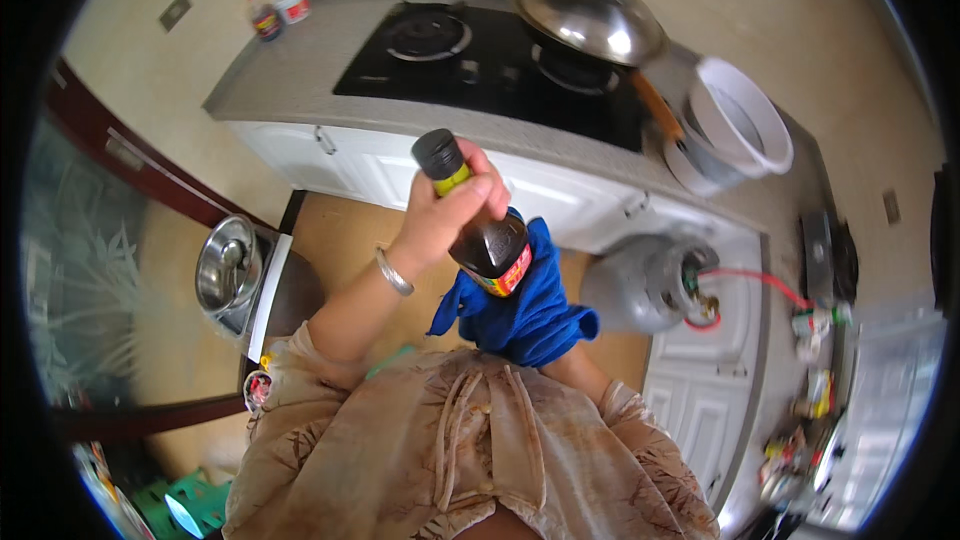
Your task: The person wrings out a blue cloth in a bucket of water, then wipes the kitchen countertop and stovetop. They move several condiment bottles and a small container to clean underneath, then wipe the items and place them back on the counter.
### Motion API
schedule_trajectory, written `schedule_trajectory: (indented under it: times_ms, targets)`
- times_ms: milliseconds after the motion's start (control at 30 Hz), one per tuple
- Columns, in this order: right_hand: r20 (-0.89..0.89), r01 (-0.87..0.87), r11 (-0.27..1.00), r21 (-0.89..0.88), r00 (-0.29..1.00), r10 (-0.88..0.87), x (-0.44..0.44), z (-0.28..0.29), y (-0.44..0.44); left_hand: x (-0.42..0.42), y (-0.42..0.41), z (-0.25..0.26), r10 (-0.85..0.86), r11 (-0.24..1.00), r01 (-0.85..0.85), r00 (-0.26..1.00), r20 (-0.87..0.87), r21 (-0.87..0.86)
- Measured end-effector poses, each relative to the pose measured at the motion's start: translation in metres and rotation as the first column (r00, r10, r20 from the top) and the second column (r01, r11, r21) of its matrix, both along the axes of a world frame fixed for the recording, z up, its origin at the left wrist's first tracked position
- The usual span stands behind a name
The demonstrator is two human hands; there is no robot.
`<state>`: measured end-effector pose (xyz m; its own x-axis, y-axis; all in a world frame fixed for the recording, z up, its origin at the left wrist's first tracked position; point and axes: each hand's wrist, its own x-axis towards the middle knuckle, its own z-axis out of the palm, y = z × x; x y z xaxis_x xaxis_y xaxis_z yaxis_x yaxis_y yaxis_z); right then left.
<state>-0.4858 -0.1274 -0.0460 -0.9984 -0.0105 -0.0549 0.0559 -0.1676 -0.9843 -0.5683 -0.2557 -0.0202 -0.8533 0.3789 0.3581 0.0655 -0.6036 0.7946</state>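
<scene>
My left hand [446,214], with a silver bracelet [394,272] at the wrist, grips the neck of a dark glass sauce bottle [487,246]. Its black cap [437,154] is on and tilts up towards the stove. A coloured label with writing wraps the lower part. Against the bottle's base and side lies a bunched blue cloth [517,322]. My right hand is inside or behind that cloth and its fingers are hidden; only the right forearm [576,371] shows below. The bottle is held in front of my body, above the floor.
Ahead, a grey counter [277,82] carries a black gas hob [480,52], a lidded wok [592,15] with a wooden handle [656,105], and a white basin [780,139]. A gas cylinder [637,281] with a red hose stands right. Steel bowls [229,262] sit left.
</scene>
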Motion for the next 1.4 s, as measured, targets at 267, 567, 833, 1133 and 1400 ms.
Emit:
schedule_trajectory:
  times_ms: [267,567,833,1133,1400]
  targets:
    - [-0.239,-0.141,0.922,-0.36,0.97,0.055,-0.15,-0.011,-0.073,-0.058,-0.043,-0.029,0.565,0.745,-0.509,0.825,0.001,-0.43]
    - [-0.289,-0.471,0.821,-0.322,0.875,0.389,-0.291,0.015,-0.106,-0.169,-0.128,-0.002,0.41,0.463,-0.492,0.856,-0.314,-0.737]
    - [-0.19,-0.748,0.514,-0.419,0.626,0.756,-0.405,0.05,-0.159,-0.206,-0.164,-0.014,0.238,0.387,-0.343,0.934,-0.267,-0.856]
    - [-0.316,-0.667,0.745,-0.007,0.708,0.631,-0.51,0.059,-0.279,-0.331,-0.309,-0.029,0.262,0.2,-0.527,0.841,-0.473,-0.826]
    - [-0.068,-0.339,0.921,-0.192,0.941,0.332,-0.599,0.036,-0.397,-0.462,-0.436,-0.05,0.128,0.021,-0.519,0.849,-0.512,-0.855]
